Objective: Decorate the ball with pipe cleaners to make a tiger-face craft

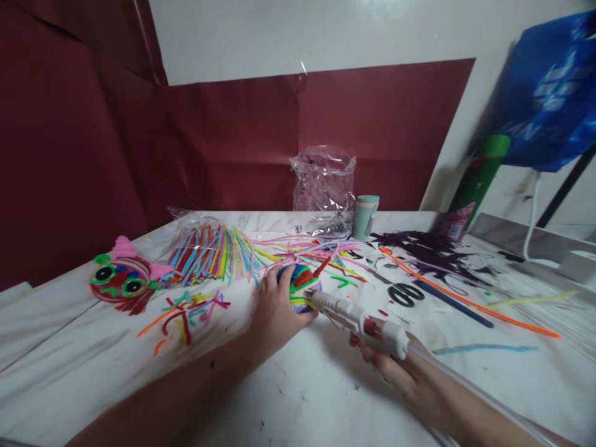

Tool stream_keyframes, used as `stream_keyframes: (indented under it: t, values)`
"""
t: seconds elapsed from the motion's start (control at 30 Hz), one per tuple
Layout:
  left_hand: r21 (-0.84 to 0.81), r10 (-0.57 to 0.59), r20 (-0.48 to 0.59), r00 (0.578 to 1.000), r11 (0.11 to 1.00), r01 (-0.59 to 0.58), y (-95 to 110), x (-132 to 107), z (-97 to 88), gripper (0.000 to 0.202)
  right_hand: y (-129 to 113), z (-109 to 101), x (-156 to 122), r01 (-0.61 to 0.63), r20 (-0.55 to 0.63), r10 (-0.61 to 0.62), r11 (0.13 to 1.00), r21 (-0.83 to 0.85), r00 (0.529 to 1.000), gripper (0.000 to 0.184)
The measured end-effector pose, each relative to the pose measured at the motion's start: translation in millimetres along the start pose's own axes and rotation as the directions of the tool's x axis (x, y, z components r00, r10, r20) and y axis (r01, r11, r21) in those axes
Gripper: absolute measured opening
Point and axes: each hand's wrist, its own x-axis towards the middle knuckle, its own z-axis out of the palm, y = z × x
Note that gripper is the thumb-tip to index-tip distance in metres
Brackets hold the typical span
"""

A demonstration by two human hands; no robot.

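Note:
My left hand (274, 310) is closed around a small ball wrapped in coloured pipe cleaners (302, 285), holding it on the white table (93, 366). A red pipe cleaner (322, 267) sticks up from the ball. My right hand (395, 366) grips a white glue gun (358, 320). Its nozzle points left and touches the ball's right side.
A finished pipe-cleaner owl face (121, 277) lies at the left. A bag of coloured pipe cleaners (209, 251) and loose cut pieces (186, 313) lie beside it. Behind stand a clear plastic bag (323, 183), a teal cup (365, 217), purple scraps (428, 251), a long orange pipe cleaner (470, 301).

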Motion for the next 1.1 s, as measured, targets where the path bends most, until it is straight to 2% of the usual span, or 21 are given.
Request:
stream_keyframes:
  t: [0.23,0.43,0.63,0.9,1.1]
  values:
    - [-0.017,-0.001,0.001,1.0,1.0,0.001,0,1,-1.1,0.083,2,0,-2,-0.042,-0.006,0.041,0.998,-0.037,0.999,0.021]
    - [-0.01,0.015,0.005,1.0,1.0,-0.015,-1,1,-1.0,0.082,-1,-1,-1,-0.016,0.024,0.017,1.0,-0.019,1.0,0.018]
    - [-0.002,0.018,0.003,1.0,1.0,-0.018,-1,1,-0.6,0.083,0,0,-1,-0.02,-0.026,0.019,0.998,-0.067,0.999,0.022]
    - [0.009,0.036,-0.008,0.999,0.999,-0.036,-3,0,1.0,0.083,-6,0,-1,0.011,0.003,-0.011,0.997,-0.079,1.0,0.02]
    - [0.013,0.038,-0.001,0.999,0.999,-0.038,-3,0,0.8,0.083,5,0,-6,-0.006,-0.045,-0.001,0.989,-0.148,0.999,0.023]
